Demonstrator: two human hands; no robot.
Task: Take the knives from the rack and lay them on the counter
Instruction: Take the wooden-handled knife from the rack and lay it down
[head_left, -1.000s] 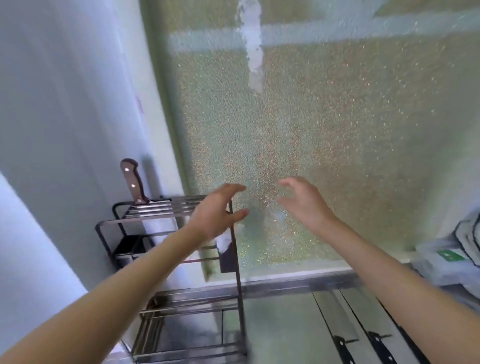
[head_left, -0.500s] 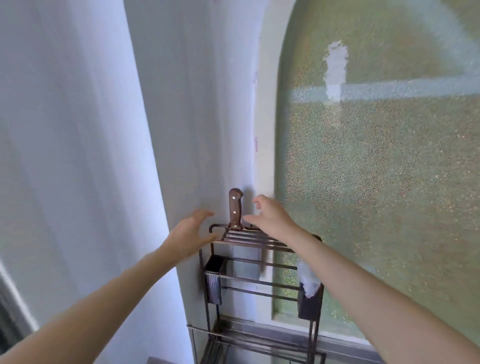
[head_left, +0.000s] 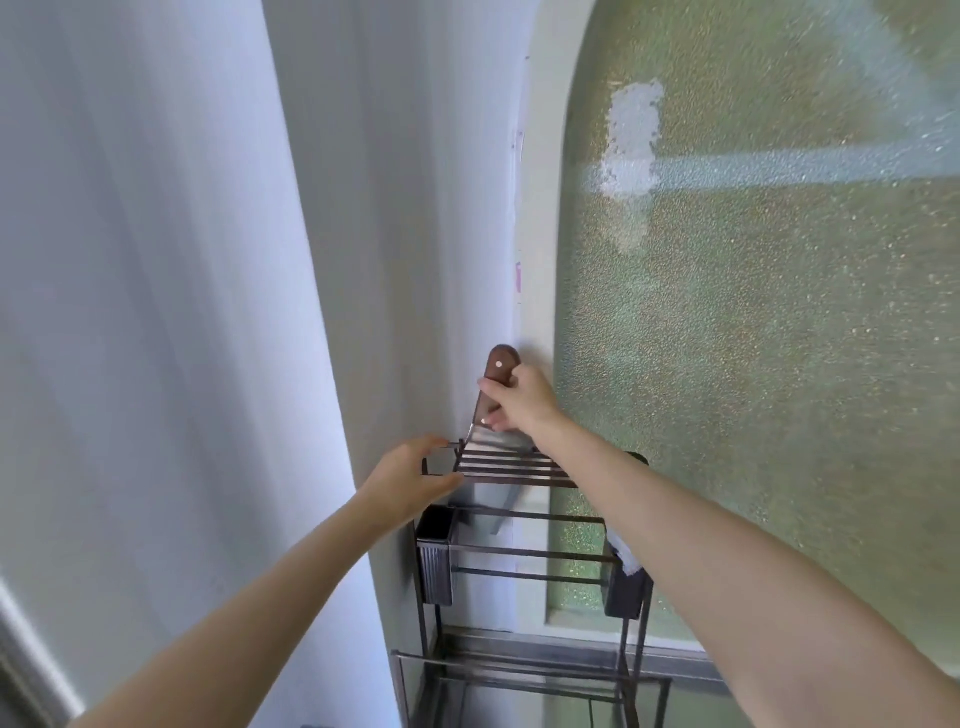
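Note:
A dark metal rack (head_left: 511, 470) stands in the corner against the white wall. One knife (head_left: 497, 370) with a brown riveted wooden handle stands upright in the rack's top slots, its blade partly showing above the bars. My right hand (head_left: 519, 400) is wrapped around that handle. My left hand (head_left: 413, 475) grips the rack's top left corner, thumb under the frame. The lower part of the blade is hidden behind the rack bars.
A dark cup-like holder (head_left: 435, 558) hangs on the rack's left side, another (head_left: 626, 592) on the right with a white cloth in it. Frosted green glass (head_left: 753, 364) fills the right. The white wall (head_left: 208, 312) lies close on the left. A lower rack shelf (head_left: 530, 670) sits beneath.
My right hand has closed around the knife handle, which it was only reaching toward. My left hand moved right onto the rack's corner. The blade has risen a little out of the slots.

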